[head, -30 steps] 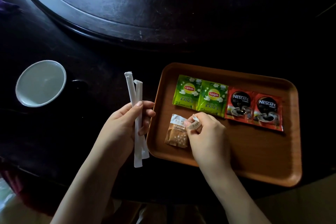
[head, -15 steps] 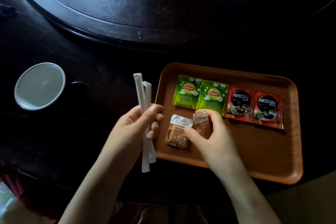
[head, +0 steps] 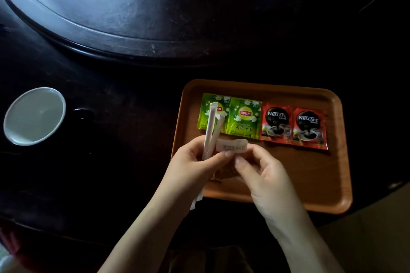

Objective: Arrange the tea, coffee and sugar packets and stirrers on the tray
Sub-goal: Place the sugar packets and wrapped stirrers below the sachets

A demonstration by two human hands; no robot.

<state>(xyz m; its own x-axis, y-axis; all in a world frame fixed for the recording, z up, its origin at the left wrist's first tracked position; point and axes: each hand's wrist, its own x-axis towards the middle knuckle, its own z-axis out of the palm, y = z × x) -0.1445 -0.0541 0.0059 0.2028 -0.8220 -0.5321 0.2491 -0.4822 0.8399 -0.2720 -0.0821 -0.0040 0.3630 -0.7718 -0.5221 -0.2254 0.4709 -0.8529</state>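
Note:
The wooden tray (head: 321, 175) lies on the right of the dark table. Along its far side sit two green Lipton tea packets (head: 244, 121) and two red Nescafe coffee packets (head: 292, 126) in a row. My left hand (head: 193, 166) grips two white wrapped stirrers (head: 211, 126), which stand up across the leftmost tea packet. A brown sugar packet (head: 231, 146) with a white top strip is pinched between my right hand (head: 264, 175) and my left thumb, over the tray's near left part. Whether a second sugar packet lies under the hands I cannot tell.
A white cup (head: 34, 116) with a dark handle stands on the table at the left. A large round raised turntable (head: 133, 11) fills the back. The table's near edge runs just below the tray.
My left hand has carried the stirrers to the right, over the tray's left end. My right hand has lifted the sugar packet, and both hands now meet at it.

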